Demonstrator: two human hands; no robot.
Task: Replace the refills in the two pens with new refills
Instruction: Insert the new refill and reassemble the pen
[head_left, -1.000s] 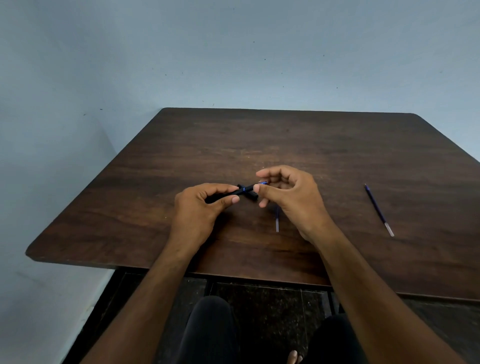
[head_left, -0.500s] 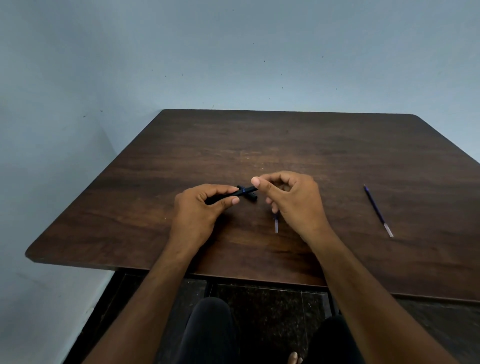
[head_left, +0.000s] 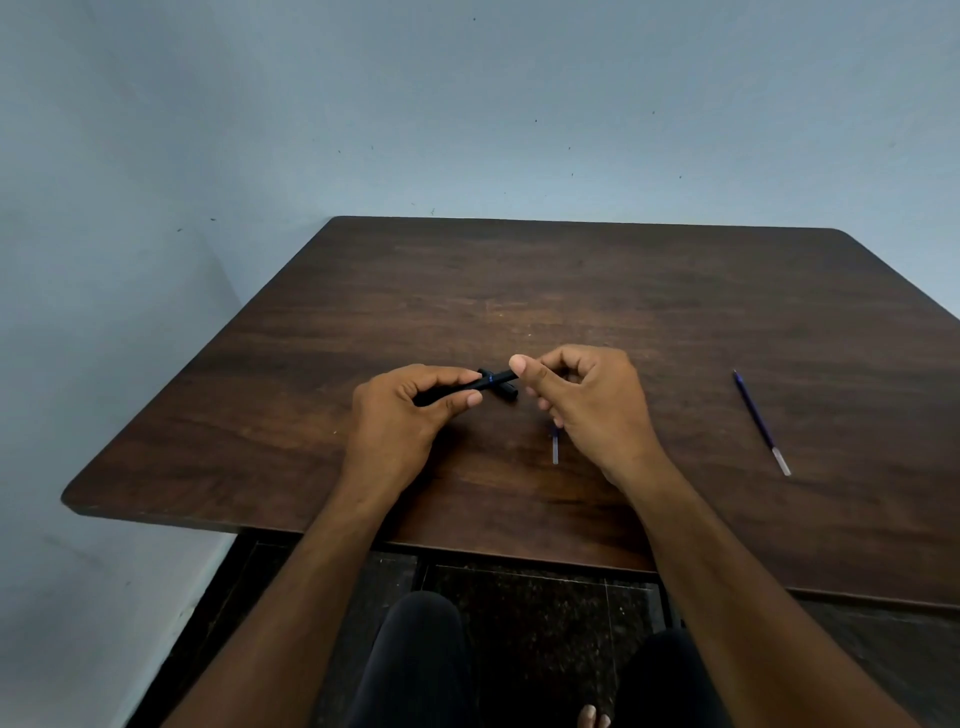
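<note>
- ok so left hand (head_left: 402, 415) is wrapped round a black pen (head_left: 491, 383), fingers and thumb curled over the barrel, free end poking out to the right just above the table (head_left: 675, 322)
- there's a second black piece (head_left: 506, 391) crossing under it right at that end, can't tell if it's the other pen or a cap
- right hand (head_left: 587, 400) is right at the pen's free end, thumb and forefinger pinched together at the tip. Looks like it's on the end of the pen or a refill, but I honestly can't see what's between them
- one refill (head_left: 555, 449) lies on the table, half hidden under the right hand, another refill (head_left: 761, 421) sits well off to the right
- my guess: we're at pulling or feeding the refill on pen one
- tip from me: keep the barrel steady in the left, pull or push dead straight along the pen so the thin tube doesn't kink
- don't mix old and new, keep them apart on the table
</note>
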